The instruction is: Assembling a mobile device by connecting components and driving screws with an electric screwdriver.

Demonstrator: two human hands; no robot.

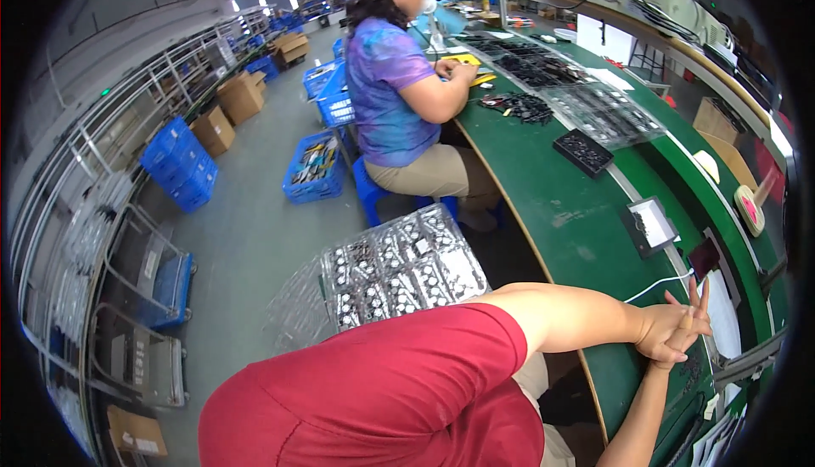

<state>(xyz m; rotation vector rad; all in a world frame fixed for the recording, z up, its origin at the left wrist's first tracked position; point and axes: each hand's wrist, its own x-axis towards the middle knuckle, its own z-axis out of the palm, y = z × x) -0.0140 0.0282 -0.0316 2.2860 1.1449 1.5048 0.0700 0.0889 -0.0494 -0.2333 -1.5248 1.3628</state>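
A long green workbench (564, 221) curved down the right half of the frame, the biggest thing I could see. Across the bottom spread the wearer's red shirt (373, 391). At upper centre a co-worker (395, 98) in a purple-blue top sat at the bench, both arms over a yellow piece (482, 78). Clear trays (463, 273) packed with small parts stood at the centre, and a loaded blue crate (316, 192) sat on the floor above them. The wearer's left hand (659, 333) and right hand (682, 345) met above the bench at the right of the frame, fingers laced, some stretched out straight; I couldn't tell whether anything lay between the palms. Just above them in the frame, near the bench's inner edge, was a dark red square piece (704, 258). Farther up sat a shallow black tray with a white lining (659, 227). A thin white cable (658, 280) curved in toward the square piece, and tiny black bits (692, 374) lay scattered just below the hands.
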